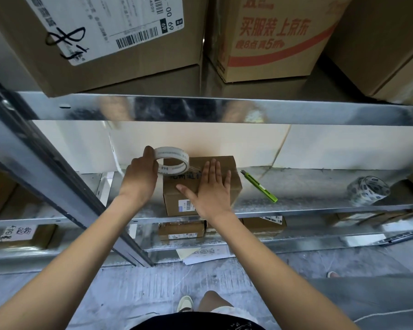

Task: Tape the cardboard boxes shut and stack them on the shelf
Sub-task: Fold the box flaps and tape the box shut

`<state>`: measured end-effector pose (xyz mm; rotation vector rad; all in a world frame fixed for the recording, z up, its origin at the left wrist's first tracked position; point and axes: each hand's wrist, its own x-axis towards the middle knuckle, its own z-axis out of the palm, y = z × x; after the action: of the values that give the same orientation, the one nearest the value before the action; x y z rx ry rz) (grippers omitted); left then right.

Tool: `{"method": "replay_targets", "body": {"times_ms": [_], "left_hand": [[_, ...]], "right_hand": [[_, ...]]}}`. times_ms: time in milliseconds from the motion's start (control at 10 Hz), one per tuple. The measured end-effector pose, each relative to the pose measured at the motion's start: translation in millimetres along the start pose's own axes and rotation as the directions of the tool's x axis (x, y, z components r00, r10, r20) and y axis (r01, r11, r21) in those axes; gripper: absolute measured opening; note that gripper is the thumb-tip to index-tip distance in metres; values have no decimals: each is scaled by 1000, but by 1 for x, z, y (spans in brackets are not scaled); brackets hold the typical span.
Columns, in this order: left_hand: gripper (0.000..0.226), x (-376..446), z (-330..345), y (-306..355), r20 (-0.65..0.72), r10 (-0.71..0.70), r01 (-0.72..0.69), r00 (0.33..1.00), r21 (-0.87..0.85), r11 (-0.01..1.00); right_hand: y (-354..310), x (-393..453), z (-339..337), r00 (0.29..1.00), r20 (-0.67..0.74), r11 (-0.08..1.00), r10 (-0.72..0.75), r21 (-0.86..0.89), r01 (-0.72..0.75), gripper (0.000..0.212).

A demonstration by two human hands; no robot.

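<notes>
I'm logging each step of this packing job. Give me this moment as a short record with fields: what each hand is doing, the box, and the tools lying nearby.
left hand: grips the tape roll above the box's left end
right hand: pressed flat on the box top, fingers straight
box: small cardboard box on the metal shelf
tape: strip runs from roll to box top
nearby: green utility knife right of box; second tape roll far right

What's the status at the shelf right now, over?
Left hand grips tape roll. Right hand flat on small cardboard box, pressing tape down. Green cutter beside box, not in the way.
</notes>
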<state>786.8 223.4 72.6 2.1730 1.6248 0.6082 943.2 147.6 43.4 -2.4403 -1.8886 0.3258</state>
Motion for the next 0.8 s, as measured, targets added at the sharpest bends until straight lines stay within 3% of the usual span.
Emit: {"method": "replay_targets", "body": {"times_ms": [400,600,800], "left_hand": [[16,-7,-20,-31,-96,156,-113,983,351,930],[32,-14,-18,-44,-94,174,-121,980,408,905],[26,-10,-16,-46,-131,161,-100,978,382,919]], "right_hand": [[2,1,1,1000,-5,1000,-4,-3,4,103],[2,1,2,1000,5,1000,-7,-15,7,104],[1,0,1,1000,1,1000,-11,-11,11,104]]}}
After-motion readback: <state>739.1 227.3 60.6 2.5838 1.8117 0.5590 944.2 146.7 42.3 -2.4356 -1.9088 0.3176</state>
